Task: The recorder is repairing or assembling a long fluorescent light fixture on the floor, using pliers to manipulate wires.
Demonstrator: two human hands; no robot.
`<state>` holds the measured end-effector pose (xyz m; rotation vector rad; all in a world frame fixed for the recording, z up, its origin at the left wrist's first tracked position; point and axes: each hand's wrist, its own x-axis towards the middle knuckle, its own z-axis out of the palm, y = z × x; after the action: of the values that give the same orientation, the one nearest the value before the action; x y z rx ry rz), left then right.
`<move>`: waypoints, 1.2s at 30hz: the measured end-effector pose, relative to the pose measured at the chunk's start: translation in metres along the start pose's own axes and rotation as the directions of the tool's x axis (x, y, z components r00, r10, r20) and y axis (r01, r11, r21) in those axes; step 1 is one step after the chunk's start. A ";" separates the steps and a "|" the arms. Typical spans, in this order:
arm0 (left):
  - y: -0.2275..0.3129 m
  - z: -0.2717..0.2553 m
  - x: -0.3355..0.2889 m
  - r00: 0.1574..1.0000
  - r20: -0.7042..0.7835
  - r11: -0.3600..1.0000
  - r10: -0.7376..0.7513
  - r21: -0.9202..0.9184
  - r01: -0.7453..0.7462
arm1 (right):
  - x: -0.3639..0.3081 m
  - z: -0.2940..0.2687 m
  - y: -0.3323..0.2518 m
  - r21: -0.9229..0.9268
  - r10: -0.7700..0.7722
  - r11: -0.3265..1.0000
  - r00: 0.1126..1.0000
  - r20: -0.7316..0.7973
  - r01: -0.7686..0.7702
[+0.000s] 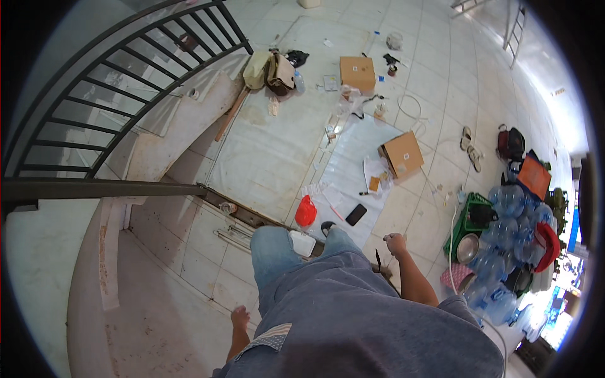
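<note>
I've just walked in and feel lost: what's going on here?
A person has both arms out, and nothing can be seen held in the left hand or the right hand. Ahead, a black phone lies on a pale sheet, with a red item to its left and a cardboard box beyond. Big bottles are gathered on the right.

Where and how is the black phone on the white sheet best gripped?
Probably by its long edges at mid-length, from above, with the right hand, the nearer one: the phone lies flat on the white sheet, both long edges uncovered.
</note>
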<state>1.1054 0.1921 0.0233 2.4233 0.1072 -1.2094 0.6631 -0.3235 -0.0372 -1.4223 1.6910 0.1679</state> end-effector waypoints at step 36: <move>0.812 -0.082 0.332 0.769 -0.163 0.735 0.618 -0.227 -0.639 | 0.238 -0.023 -0.412 0.328 0.247 0.905 0.962 0.118 -0.272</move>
<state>1.5775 -0.5488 0.0849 1.9997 -0.4705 -0.7246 1.0124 -0.6464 -0.0143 -0.9212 1.7455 0.0672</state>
